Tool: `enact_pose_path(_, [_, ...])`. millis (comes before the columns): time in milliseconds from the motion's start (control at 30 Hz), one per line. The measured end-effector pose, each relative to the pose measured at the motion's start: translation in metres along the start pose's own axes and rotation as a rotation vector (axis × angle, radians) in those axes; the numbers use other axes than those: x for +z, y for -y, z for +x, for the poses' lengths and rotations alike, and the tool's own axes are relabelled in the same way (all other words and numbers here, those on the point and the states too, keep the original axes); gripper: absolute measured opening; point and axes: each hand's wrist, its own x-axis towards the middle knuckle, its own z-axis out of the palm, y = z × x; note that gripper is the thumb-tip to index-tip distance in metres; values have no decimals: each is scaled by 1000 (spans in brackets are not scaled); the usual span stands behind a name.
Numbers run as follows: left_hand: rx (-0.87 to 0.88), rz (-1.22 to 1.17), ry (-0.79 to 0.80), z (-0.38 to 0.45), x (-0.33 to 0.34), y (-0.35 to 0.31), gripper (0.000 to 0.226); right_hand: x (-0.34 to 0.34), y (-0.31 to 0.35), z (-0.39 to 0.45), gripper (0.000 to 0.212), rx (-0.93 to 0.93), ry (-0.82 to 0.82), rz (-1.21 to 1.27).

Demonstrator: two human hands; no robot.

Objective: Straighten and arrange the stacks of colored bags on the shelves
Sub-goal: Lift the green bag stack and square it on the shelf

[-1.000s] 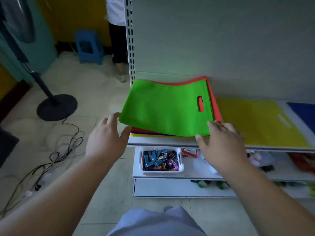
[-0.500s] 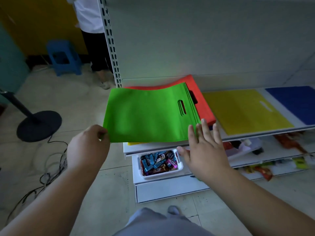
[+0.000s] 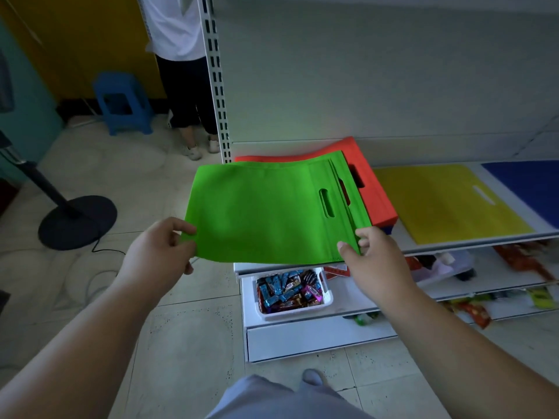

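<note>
A stack of green bags with cut-out handles is held above the front left corner of the white shelf, jutting out past its left end. My left hand pinches its near left corner. My right hand grips its near right corner by the handle end. Under and behind it lie red bags, with a blue edge showing below them. A yellow stack lies flat to the right, and a blue stack at the far right.
A white basket of wrapped sweets sits on the lower shelf under the green bags. Snack packets lie further right. A person stands behind the shelf upright. A blue stool and a fan base stand on the floor at left.
Both hands went from resting by the green bags to holding their near corners. The green stack has come forward and left off the red bags, whose handle end now shows.
</note>
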Motion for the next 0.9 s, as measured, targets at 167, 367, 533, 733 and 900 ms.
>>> enact_pose_path(167, [-101, -59, 231, 10, -9, 15, 27, -12, 10, 10, 65, 76, 124, -6])
enact_pose_path(367, [-76, -32, 287, 0, -16, 36, 31, -20, 18, 12, 68, 35, 276, 4])
enact_pose_path(533, [64, 56, 80, -13, -17, 38, 36, -27, 18, 10, 53, -215, 339, -21])
enact_pose_path(733, [241, 71, -217, -58, 5, 19, 29, -40, -16, -3, 40, -367, 31, 55])
enact_pose_path(900, [336, 61, -227, -88, 52, -17, 35, -84, -67, -11, 40, -373, -138, 2])
